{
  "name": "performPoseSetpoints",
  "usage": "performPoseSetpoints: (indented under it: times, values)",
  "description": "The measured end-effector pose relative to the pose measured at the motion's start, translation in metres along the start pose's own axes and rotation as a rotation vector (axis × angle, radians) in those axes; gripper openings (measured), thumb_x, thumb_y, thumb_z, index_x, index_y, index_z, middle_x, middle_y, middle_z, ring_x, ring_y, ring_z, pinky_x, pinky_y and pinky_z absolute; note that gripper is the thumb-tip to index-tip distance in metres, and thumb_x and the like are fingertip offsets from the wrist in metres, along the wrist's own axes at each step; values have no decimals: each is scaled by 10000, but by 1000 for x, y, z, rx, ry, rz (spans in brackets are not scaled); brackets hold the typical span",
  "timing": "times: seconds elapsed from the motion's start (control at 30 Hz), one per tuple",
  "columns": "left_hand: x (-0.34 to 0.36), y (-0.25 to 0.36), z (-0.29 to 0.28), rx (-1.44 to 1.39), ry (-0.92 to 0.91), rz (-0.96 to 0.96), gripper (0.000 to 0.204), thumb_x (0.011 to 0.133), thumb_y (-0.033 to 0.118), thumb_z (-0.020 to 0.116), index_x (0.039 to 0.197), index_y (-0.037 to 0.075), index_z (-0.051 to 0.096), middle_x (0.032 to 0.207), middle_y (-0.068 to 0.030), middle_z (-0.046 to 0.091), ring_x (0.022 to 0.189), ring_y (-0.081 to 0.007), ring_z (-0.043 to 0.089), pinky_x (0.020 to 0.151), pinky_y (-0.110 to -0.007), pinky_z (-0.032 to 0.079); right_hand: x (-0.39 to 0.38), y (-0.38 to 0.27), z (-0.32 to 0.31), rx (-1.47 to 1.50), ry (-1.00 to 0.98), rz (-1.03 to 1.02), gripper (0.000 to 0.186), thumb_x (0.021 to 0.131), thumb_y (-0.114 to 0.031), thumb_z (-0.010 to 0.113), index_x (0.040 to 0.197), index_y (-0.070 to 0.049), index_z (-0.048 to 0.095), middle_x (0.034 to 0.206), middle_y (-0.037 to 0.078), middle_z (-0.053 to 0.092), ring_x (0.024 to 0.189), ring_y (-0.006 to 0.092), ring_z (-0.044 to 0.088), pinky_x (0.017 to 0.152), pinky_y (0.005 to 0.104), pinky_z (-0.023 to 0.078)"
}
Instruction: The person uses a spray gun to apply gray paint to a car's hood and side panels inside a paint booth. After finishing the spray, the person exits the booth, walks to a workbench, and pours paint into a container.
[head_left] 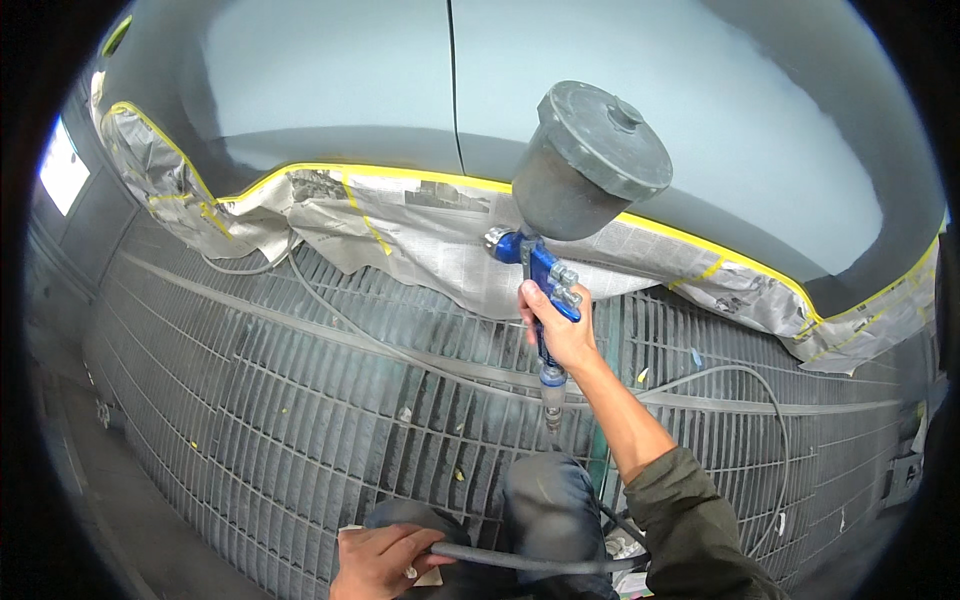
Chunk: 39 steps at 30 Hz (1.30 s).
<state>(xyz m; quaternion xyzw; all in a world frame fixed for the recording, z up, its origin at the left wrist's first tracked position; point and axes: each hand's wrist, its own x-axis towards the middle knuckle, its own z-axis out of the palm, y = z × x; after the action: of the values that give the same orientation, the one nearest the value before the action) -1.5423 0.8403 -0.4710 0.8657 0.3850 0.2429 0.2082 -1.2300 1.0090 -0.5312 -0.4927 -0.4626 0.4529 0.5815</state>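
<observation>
Grated metal floor (320,445); grey hose (738,368) lying across.

A person's bare right grip (560,320) holds a blue-and-silver metal spray gun (543,268) topped by a lidded, round dark-grey cup (590,160) before a vehicle's side panels (340,80) in patchy light and dark grey. The bare left grip (378,560) clasps a flexible grey hose (530,560) above dark denim-clad knees (550,500). Bright yellow tape (420,175) runs along the top of crumpled printed newspaper sheets (440,238) at the panels' lower edge, above a dark metal floor grating (300,400) crossed by a thin grey line (735,368).
</observation>
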Motion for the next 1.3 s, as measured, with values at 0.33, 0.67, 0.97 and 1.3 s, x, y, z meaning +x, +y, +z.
performPoseSetpoints:
  times: [0.33, 0.67, 0.97, 1.3]
  values:
    - [28, 25, 23, -87, 12, 123, 214, 841, 187, 765, 1017, 71, 723, 807, -135, 687, 495, -264, 578, 468, -351, 442, -53, 6, -122, -184, 426, -98, 545, 931, -265, 703, 1364, 24, 544, 1059, 78, 666, 995, 136, 586, 891, 298, 462]
    - [82, 90, 84, 61, -233, 260, 301, 743, 216, 821, 1010, 109, 732, 842, -120, 691, 683, -294, 661, 584, -387, 507, -158, -24, -329, 33, 749, -57, 308, 934, -289, 698, 740, -77, 586, 612, 4, 549, 469, 98, 497, 416, 247, 388]
    - [120, 180, 130, -6, -402, 242, 289, 758, 137, 838, 990, 37, 699, 819, -132, 690, 663, -287, 664, 582, -383, 509, -206, -22, -496, 32, 951, -159, 281, 937, -242, 684, 760, -61, 561, 620, 18, 530, 495, 92, 483, 383, 257, 382]
    - [141, 224, 161, -87, -466, 256, 292, 772, 32, 802, 1026, -4, 663, 865, -161, 687, 686, -305, 659, 582, -381, 501, -261, -24, -605, -192, 1270, -25, 244, 921, -270, 689, 829, -80, 568, 627, 9, 536, 512, 105, 506, 410, 274, 418]
